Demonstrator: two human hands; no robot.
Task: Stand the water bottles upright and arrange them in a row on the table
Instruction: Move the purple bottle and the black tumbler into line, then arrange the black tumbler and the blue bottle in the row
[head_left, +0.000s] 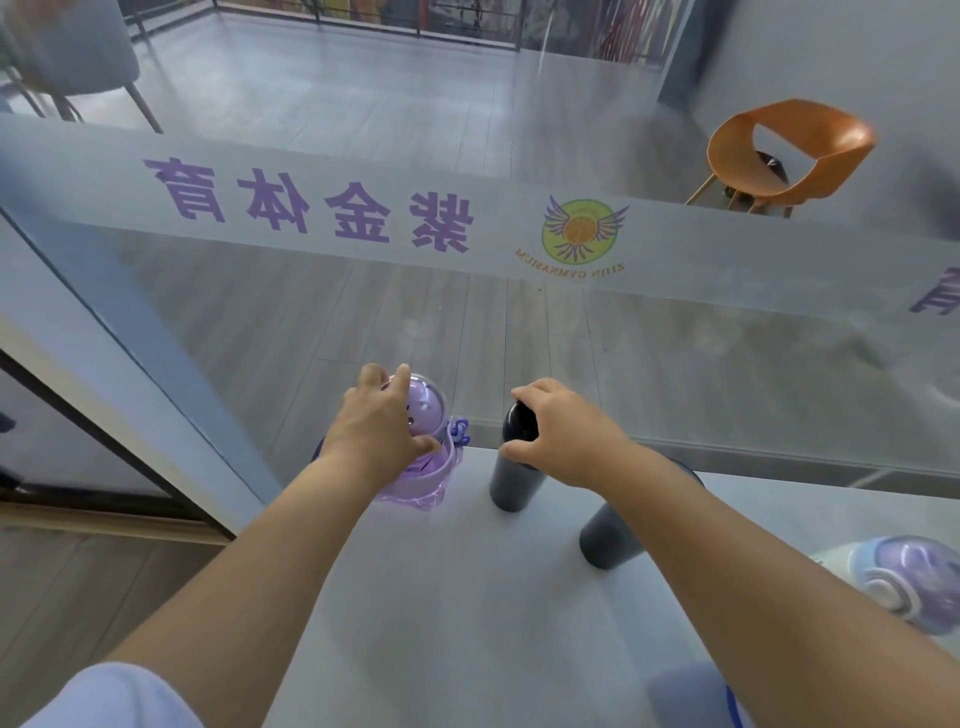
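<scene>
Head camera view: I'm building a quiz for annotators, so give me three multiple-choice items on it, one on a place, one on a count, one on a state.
1. Where does the purple bottle stand?
A. at the table's far left corner
B. on the floor
C. on the orange chair

2. How many dark bottles are on the table?
A. none
B. two
C. five

3. What is the right hand doing?
A. hanging free of everything
B. gripping the top of a dark upright bottle
C. holding a cloth

Answers: 1 A, it stands at the far left corner under the left hand. 2 B, the held one plus a second dark bottle under the right forearm. 3 B, the fingers wrap its cap.
</scene>
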